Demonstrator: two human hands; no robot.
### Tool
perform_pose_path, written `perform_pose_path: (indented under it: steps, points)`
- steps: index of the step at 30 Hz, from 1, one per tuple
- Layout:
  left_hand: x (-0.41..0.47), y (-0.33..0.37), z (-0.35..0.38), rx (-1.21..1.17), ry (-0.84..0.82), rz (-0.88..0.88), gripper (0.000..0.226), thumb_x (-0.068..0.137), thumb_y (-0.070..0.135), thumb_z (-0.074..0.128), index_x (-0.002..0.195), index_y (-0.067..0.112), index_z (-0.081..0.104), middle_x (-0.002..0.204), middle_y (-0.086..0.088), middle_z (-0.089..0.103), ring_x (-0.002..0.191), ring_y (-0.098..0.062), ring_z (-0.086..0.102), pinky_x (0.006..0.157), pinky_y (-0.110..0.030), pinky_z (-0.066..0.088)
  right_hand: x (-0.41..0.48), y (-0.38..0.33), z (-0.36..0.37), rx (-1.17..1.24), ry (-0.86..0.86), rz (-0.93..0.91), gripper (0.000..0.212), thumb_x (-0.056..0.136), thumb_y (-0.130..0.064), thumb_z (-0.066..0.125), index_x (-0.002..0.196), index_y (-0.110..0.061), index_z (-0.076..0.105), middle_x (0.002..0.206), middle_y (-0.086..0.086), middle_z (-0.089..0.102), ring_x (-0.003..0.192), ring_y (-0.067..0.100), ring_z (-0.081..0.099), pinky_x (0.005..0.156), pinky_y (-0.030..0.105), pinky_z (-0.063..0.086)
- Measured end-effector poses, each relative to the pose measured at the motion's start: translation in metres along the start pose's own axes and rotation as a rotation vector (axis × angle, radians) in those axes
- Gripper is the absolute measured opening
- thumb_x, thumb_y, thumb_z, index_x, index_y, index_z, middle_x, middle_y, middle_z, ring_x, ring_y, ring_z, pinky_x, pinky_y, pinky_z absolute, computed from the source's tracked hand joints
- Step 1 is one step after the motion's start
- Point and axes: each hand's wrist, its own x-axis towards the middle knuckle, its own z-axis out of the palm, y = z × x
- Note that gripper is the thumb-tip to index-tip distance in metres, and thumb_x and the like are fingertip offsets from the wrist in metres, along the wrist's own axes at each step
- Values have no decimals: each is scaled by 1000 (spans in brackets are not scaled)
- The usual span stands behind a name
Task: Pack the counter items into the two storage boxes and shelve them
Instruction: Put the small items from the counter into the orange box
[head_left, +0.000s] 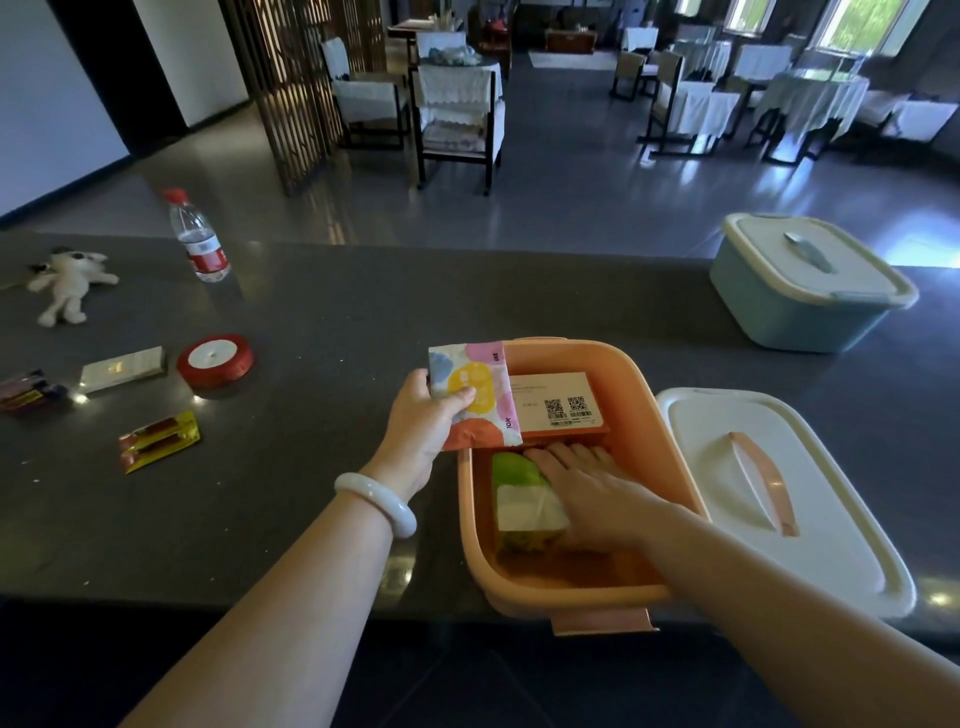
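The orange storage box sits open at the near edge of the counter, with its white lid lying flat just beside it on the right. The left hand, a pale bangle on its wrist, grips a patterned packet by one end over the box's far left corner. The right hand lies inside the box, fingers straight and flat, resting against a green-and-white pack, possibly tissues. Beyond it, a card with QR codes leans at the box's far wall. The blue storage box stands lidded near the counter's far right corner. Toward the left edge lie a water bottle, a plush toy, a red ribbon spool, a small white box and a yellow packet.
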Motion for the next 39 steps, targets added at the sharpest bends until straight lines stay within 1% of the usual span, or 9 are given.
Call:
perform_pose_path:
  steps: [6,11,18,23,26,30,33,36,39]
  points:
    - [1,0,-1,4,-5,-9,42,88,29,69,124,17,52,112,-5,66,101,-20,68,84,-41,59,3,2,2,77,-50,6,113,71,-57,73,152,-30,1,156,-3,13,145,22,12,120,44,7]
    - [1,-1,0,-6,-4,-4,41,87,28,69,122,15,53,112,-6,67,100,-20,68,84,-41,59,2,5,1,190,7,26,115,64,-58,79,151,-27,10,150,-6,20,142,21,19,120,41,14]
    - [2,-1,1,7,-2,-2,43,87,29,70,124,15,52,112,-6,67,100,-21,68,84,-43,58,6,-1,2,193,21,16,110,64,-59,78,149,-27,16,149,-4,25,139,20,24,118,41,18]
    - [2,-1,1,14,-3,3,42,88,29,69,124,16,52,112,-5,66,100,-21,68,84,-41,59,5,-3,3,185,56,15,115,61,-60,80,150,-25,18,148,-4,27,139,20,25,118,39,18]
    - [2,0,1,3,-11,2,41,88,27,69,124,16,51,112,-5,66,100,-20,68,84,-41,59,4,-3,2,208,44,6,123,60,-57,82,153,-22,10,152,-4,17,143,20,17,119,39,16]
    - [0,4,0,8,-26,-4,41,88,27,69,124,17,51,113,-5,66,99,-20,68,83,-40,59,3,1,2,257,13,20,128,59,-62,81,154,-25,2,156,-8,5,148,19,3,121,43,15]
    - [-2,7,0,44,-39,6,43,88,30,69,125,19,50,113,-4,66,100,-20,68,85,-41,58,-2,4,-4,269,7,16,125,59,-66,78,153,-27,7,155,-11,10,148,17,6,121,41,17]
    - [-3,11,-2,62,-61,16,43,86,29,71,124,19,53,112,-3,67,100,-20,68,86,-43,58,-12,7,-17,308,42,6,110,65,-65,76,151,-29,17,153,-11,20,144,13,17,117,37,24]
    - [-3,16,-4,52,-117,13,54,76,31,78,123,14,56,109,-7,70,96,-23,70,86,-47,57,-18,15,-31,360,221,35,89,74,-53,75,146,-27,30,144,-8,34,135,12,32,110,33,35]
